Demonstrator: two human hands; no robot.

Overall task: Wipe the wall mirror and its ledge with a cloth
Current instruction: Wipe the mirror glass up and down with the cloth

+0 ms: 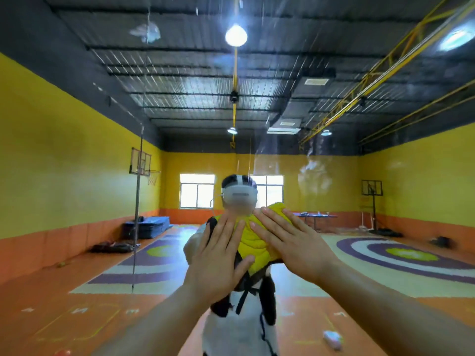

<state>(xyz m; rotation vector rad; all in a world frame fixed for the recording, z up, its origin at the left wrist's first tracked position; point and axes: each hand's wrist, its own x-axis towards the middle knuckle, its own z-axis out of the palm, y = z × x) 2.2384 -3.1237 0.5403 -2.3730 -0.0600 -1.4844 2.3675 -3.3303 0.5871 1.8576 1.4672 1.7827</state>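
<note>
Pressing one cloth (254,242) against one mirror (102,176), two hands (218,258) (290,242).

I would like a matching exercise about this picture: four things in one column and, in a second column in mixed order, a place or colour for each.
Column one
1. cloth
2. left hand
3. right hand
4. mats

Column two
A. blue, in the reflection, left of the hands
B. flat on the cloth's right side
C. yellow, pressed against the mirror
D. flat at the cloth's left edge

Pairs: 1-C, 2-D, 3-B, 4-A
</note>
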